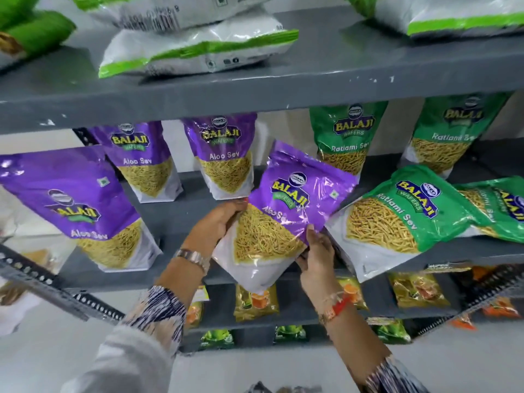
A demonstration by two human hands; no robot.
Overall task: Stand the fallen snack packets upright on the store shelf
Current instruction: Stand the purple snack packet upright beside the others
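A purple Aloo Sev packet (pixel 286 211) is tilted over the front edge of the grey middle shelf (pixel 181 222). My left hand (pixel 218 225) grips its left side. My right hand (pixel 317 256) holds its lower right edge. Three more purple Aloo Sev packets stand upright: one at front left (pixel 82 205) and two behind (pixel 141 157), (pixel 226 154). A green Ratlami Sev packet (pixel 397 217) lies fallen to the right of the held packet, and another green one (pixel 499 208) lies fallen at the far right. Two green packets stand upright at the back (pixel 346 140), (pixel 445 131).
The shelf above (pixel 340 78) carries white and green bags lying flat (pixel 192 46). Lower shelves hold small yellow and green packets (pixel 255 303). A perforated metal upright (pixel 56 287) slants across the lower left, another at lower right (pixel 487 290).
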